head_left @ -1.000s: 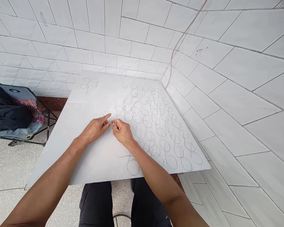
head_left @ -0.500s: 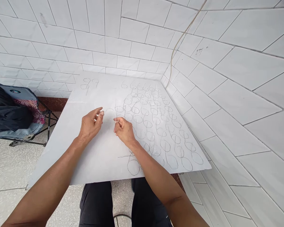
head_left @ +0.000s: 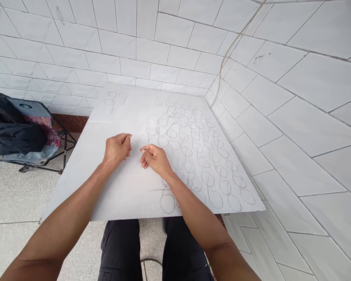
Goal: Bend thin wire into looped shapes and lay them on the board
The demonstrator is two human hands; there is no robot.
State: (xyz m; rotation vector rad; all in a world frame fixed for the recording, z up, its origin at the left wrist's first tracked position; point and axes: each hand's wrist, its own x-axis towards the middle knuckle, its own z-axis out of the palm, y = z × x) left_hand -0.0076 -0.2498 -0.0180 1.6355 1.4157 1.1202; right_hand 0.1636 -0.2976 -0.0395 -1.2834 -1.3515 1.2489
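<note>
Left hand point(head_left: 117, 149) and right hand point(head_left: 155, 158) near each other over a counter point(head_left: 125, 197).
The left fingertips are pinched together, seemingly on a thin wire point(head_left: 133, 143) between the hands; the right fingers are curled, their hold too fine to tell. Bent wire loops point(head_left: 199, 147) cover the counter's right side; a chair point(head_left: 53, 132) stands left, beside a tiled wall point(head_left: 76, 34).

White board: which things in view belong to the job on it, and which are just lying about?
Seemingly in the job:
- left hand
- right hand
- white board
- thin looped pieces on it

Seemingly just about:
- folding chair
- dark cloth on it
- cable by the wall corner
</note>
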